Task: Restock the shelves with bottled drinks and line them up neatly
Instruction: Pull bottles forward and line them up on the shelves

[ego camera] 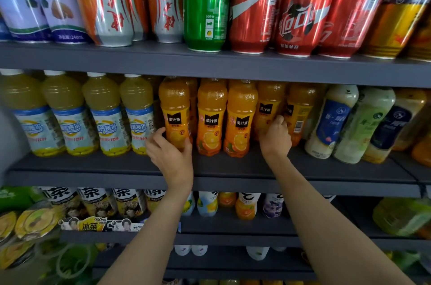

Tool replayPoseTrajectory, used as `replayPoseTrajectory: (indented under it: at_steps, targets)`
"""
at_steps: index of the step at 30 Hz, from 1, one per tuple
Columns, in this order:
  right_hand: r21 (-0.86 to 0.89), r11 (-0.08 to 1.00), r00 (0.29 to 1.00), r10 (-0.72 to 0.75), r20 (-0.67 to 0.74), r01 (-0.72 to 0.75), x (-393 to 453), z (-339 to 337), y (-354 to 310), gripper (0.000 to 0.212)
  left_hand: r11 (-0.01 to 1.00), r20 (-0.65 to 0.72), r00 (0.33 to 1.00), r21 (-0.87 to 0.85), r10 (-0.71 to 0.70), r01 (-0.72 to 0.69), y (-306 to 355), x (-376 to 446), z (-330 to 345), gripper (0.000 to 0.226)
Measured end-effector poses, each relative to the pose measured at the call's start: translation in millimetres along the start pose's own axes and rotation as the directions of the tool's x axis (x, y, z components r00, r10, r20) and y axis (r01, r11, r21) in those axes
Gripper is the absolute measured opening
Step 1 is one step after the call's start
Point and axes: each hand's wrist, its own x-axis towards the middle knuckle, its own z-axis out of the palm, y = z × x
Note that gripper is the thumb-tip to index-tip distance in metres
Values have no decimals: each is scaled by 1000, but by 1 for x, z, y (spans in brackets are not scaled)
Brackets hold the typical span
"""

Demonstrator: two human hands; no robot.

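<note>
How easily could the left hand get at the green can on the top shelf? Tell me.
Probably yes. The left hand grips an orange juice bottle one shelf below, and the green can stands at the front edge of the top shelf, unblocked. It must release its grip first.

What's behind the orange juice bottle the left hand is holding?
Behind that orange bottle a second orange bottle shows at its right edge. The rest of the row is covered, so how far back it runs cannot be seen. The left hand grips the front bottle's base.
</note>
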Motion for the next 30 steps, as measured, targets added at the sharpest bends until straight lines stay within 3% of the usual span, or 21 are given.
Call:
replayPoseTrajectory:
  at_steps: [5, 7, 10, 14, 19, 21, 25, 30]
  targets:
    - [25, 999, 999, 27, 19, -28, -2, 3, 0, 61, 972, 55, 971, -37, 232, -231, 15, -17, 4, 44]
    - [27, 999, 999, 34, 21, -34, -1, 4, -1, 59, 979, 25, 979, -43, 200, -199, 18, -13, 5, 46]
    - [80, 996, 999, 31, 25, -33, 2, 6, 2, 55, 996, -24, 999, -78, 43, -44, 14, 3, 4, 58]
    - [206, 978, 997, 27, 70, -41, 5, 11, 4, 52, 997, 98, 992, 4, -78, 78, 5, 7, 5, 73]
    - [251, 966, 994, 36, 100, -60, 0, 7, 2, 60, 999, 123, 991, 5, -51, 51, 1, 5, 3, 74]
    - [245, 969, 999, 43, 3, -43, -13, 2, -1, 61, 1000, 134, 991, 3, -27, 27, 0, 5, 1, 73]
    - [337, 941, 978, 67, -198, 3, -49, 1, -15, 40, 1000, 152, 988, -4, 19, -19, -3, 3, -1, 73]
    - [458, 887, 995, -15, -101, 60, -64, 19, -22, 27, 997, 199, 977, -16, 81, -79, -9, 4, -5, 74]
